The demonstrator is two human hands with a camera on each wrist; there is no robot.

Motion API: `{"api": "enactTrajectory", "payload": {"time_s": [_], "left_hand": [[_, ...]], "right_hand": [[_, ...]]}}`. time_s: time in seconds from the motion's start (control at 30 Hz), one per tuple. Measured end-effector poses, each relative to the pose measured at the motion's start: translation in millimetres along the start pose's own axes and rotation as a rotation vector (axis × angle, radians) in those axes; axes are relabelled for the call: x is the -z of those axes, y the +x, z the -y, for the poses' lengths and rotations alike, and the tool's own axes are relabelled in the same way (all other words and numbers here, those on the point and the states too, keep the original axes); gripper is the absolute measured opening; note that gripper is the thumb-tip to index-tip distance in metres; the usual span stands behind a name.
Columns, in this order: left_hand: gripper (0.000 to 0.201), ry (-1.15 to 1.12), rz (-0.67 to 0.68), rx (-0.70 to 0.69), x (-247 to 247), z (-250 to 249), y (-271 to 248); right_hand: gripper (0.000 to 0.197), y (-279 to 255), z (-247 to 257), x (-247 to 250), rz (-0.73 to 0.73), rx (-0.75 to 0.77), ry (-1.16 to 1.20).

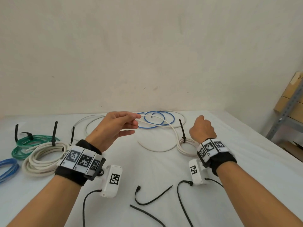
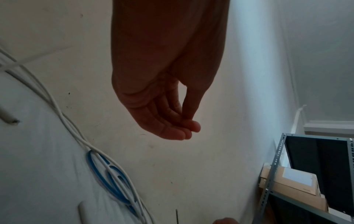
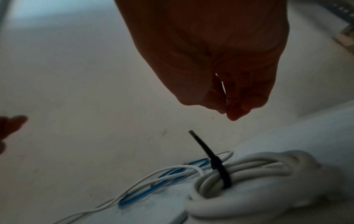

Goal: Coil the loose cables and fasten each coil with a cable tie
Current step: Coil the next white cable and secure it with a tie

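Four tied coils (image 1: 44, 156), three loose cables (image 1: 155, 119), three spare ties (image 1: 150, 196).

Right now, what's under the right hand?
A tied white cable coil with its black tie sticking up. The wrist covers the coil's right side; the curled fingers hold nothing visible.

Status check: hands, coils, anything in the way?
Left hand open, empty. Right hand curled, empty, above tied small white cable coil. Thin white cable, blue cable loose, overlapping.

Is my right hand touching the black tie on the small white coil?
Apart. The right wrist view shows bare wall between the right hand and the tip of the upright black tie.
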State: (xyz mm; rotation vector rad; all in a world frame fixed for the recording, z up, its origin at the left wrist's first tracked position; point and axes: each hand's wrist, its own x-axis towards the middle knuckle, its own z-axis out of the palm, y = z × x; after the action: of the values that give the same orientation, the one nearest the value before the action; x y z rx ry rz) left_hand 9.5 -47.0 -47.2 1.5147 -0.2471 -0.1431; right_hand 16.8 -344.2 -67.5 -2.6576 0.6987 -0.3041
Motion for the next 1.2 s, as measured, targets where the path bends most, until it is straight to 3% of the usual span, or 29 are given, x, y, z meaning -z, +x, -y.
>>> {"api": "enactTrajectory", "payload": {"time_s": [0.07,0.17,0.27,0.33,0.4,0.5,0.63,0.73,0.87,0.93,1.0,1.1,1.2], "left_hand": [[0.022,-0.002,0.005,0.007,0,-1,2],[0.022,-0.011,0.003,0.023,-1,1,5],[0.022,-0.029,0.002,0.031,-1,4,5],[0.022,-0.048,0.0,0.034,0,5,4],[0.022,-0.076,-0.012,0.04,4,6,4],[0.021,-0.105,-0.03,0.057,9,6,3],[0.022,-0.1,-0.076,0.134,12,7,4],[0.043,-0.073,-0.085,0.201,9,8,6],[0.047,-0.116,-0.044,0.01,4,3,8],[0.047,-0.199,-0.124,-0.093,12,-4,10],[0.045,-0.339,-0.203,-0.119,28,-13,11],[0.037,-0.546,-0.271,-0.048,49,-24,6],[0.039,-0.465,-0.285,0.038,56,-22,2]], "right_hand": [[0.027,-6,3,-1,-0.004,0.056,0.023],[0.013,-17,19,-12,0.067,0.278,0.099],[0.021,-28,37,-24,0.445,0.51,0.026],[0.022,-33,47,-28,0.558,0.571,-0.152],[0.012,-33,57,-30,0.524,0.612,-0.252],[0.014,-33,66,-28,0.522,0.625,-0.254],[0.01,-37,84,-15,0.499,0.648,0.047],[0.003,-48,108,-2,0.462,0.693,0.379],[0.005,-65,137,6,0.482,0.844,0.451],[0.007,-66,140,8,0.493,0.843,0.352],[0.023,-59,135,5,0.531,0.805,0.299],[0.028,-47,123,-4,0.568,0.716,0.477],[0.013,-44,117,-14,0.606,0.674,0.712]]}}
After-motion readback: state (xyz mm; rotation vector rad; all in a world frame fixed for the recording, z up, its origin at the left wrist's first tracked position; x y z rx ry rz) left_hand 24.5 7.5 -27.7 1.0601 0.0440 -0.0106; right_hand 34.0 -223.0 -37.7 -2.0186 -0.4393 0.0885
